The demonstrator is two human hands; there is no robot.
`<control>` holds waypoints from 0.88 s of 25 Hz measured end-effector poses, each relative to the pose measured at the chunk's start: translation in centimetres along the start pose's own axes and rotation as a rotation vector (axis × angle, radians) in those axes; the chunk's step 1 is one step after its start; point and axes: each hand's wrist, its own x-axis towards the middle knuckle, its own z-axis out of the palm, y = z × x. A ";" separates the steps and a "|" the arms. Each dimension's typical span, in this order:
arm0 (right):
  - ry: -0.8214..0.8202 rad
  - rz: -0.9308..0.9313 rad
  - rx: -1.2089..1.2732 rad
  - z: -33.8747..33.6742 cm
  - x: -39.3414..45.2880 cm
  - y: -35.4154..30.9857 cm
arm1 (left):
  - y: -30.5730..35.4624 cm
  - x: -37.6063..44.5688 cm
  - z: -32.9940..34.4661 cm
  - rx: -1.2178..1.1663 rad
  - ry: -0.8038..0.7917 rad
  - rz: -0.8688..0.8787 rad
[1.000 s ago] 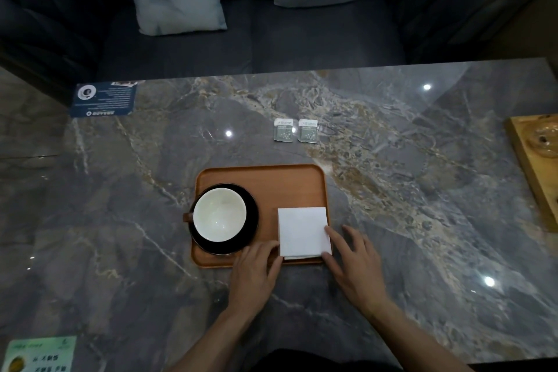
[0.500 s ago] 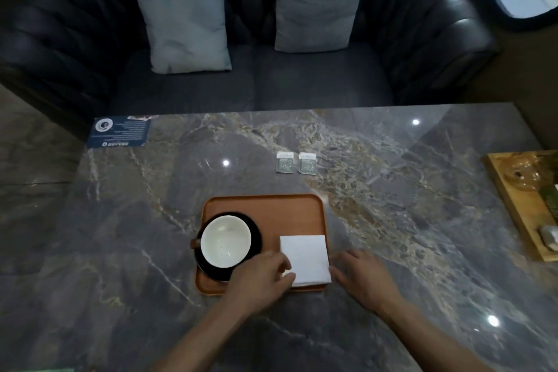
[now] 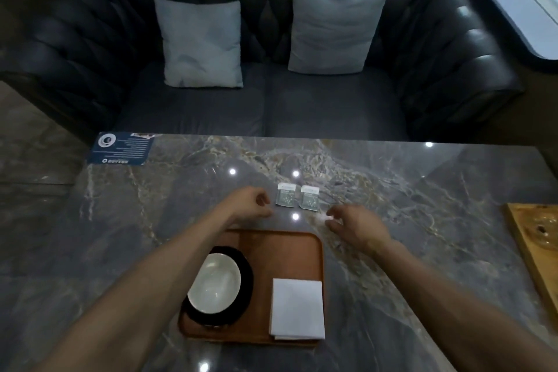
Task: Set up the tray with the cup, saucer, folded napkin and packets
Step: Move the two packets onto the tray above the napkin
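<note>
An orange-brown tray lies on the marble table. On its left stands a white cup on a black saucer. A folded white napkin lies in the tray's near right corner. Two small grey packets, one beside the other, lie on the table beyond the tray. My left hand hovers just left of the packets, fingers curled and empty. My right hand hovers just right of them, fingers apart, holding nothing.
A wooden board sits at the table's right edge. A blue card lies at the far left corner. Behind the table stands a dark sofa with two grey cushions.
Both hands left the napkin and tray's near edge and moved forward past the tray to either side of the two packets. The camera view tilted up.
</note>
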 end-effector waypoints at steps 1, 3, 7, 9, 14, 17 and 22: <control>-0.015 0.004 -0.003 0.1 1.3 0.1 | -0.3 1.2 -0.1 0.009 -0.022 -0.025; -0.042 0.032 -0.017 0.5 3.8 0.5 | -0.6 3.6 -0.2 0.043 -0.060 -0.043; -0.026 0.078 -0.017 1.9 7.6 1.0 | -0.7 7.2 0.4 0.123 -0.081 -0.039; 0.005 0.087 0.039 2.6 8.7 1.1 | -0.4 8.5 0.9 0.123 -0.045 -0.011; 0.034 0.063 0.055 3.6 11.1 0.9 | 0.0 10.3 2.4 0.210 0.031 0.076; 0.057 0.072 0.042 4.3 11.1 0.7 | -0.3 10.2 3.2 0.172 0.062 0.069; 0.076 0.111 0.117 4.5 11.2 0.6 | -0.2 9.8 3.6 0.079 0.125 0.031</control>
